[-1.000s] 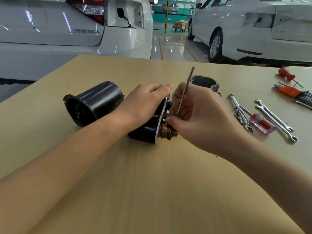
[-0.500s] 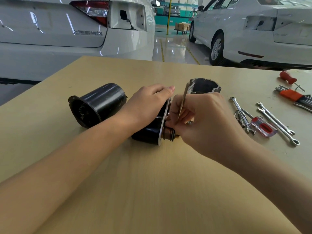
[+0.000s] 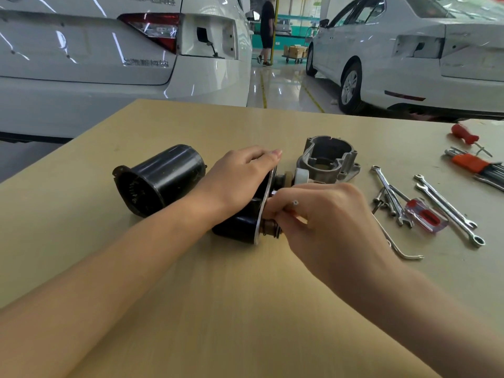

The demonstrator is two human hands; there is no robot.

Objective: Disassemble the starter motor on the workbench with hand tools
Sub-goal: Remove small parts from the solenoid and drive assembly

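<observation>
- At mid-workbench (image 3: 245, 309), the left hand (image 3: 240, 178) is lying over the starter motor body (image 3: 240, 227), fingers curled around its top.
- Just right, the right hand (image 3: 327, 216) is pinching a small tool at the plate face; its tip is hidden.
- Lying sideways, the motor's long axis is running left-right, shaft end (image 3: 270, 227) pointing right.
- Farther right, wrenches (image 3: 447, 208) are lying.

Black starter motor (image 3: 240, 225) on its side mid-workbench, silver end plate (image 3: 264, 207) facing right.
</observation>
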